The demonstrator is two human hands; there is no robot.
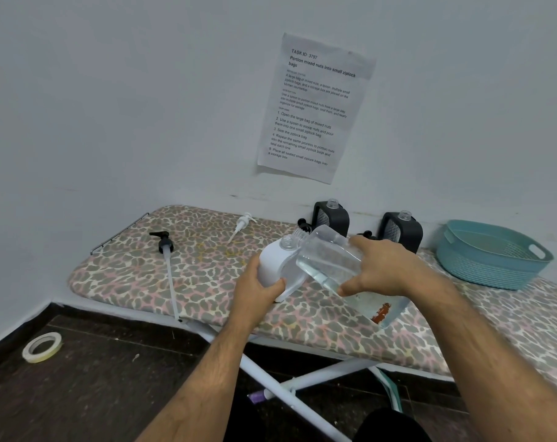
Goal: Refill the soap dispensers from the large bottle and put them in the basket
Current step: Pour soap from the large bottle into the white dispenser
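Soap was on its way from the large bottle [331, 263], tipped on its side with its neck meeting the open mouth of the white dispenser [278, 266] above the ironing board [143, 275]. The right hand [388, 266] wrapped the clear bottle's body from above, thumb underneath; the left hand [258, 288] clasped the dispenser low around its base. From where I stood, the bottle looked heavy enough at its lower end, where the liquid pooled, and its smooth plastic walls seemed likely to flex and turn slick if soap ran down them, so a grip around the middle struck me as the sensible one. The dispenser looked light and rigid, easy to knock aside unless held firm at the bottom. Two dark dispensers [331, 216] [401, 229] stood uncapped against the wall, pumps [165, 242] [243, 223] lay loose on the board, and the teal basket [494, 269] waited at the far right.
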